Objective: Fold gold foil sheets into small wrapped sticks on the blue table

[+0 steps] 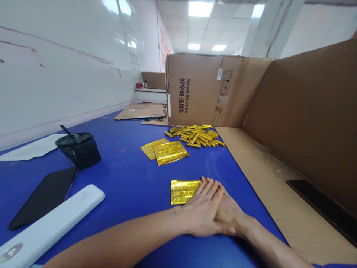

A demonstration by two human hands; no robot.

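Observation:
A flat gold foil packet (pixel 182 191) lies on the blue tabletop in front of me, its right end covered by my hands. My left hand (pixel 205 210) rests palm down across my right hand, fingers stretched out. Underneath it, my right hand (pixel 230 212) lies flat over the packet's right end, with much of its fingers hidden. Farther back, two more flat gold packets overlap, the nearer one (pixel 170 152) partly on top of the other (pixel 152 147). Behind them is a loose pile of narrow gold foil sticks (pixel 199 136).
At left are a dark lidded cup (pixel 83 150) with a straw, a black flat object (pixel 46 195), a long white device (pixel 55 223) and a white sheet (pixel 33 147). A tall cardboard box (pixel 206 93) stands behind the pile; cardboard panels (pixel 301 111) line the right side.

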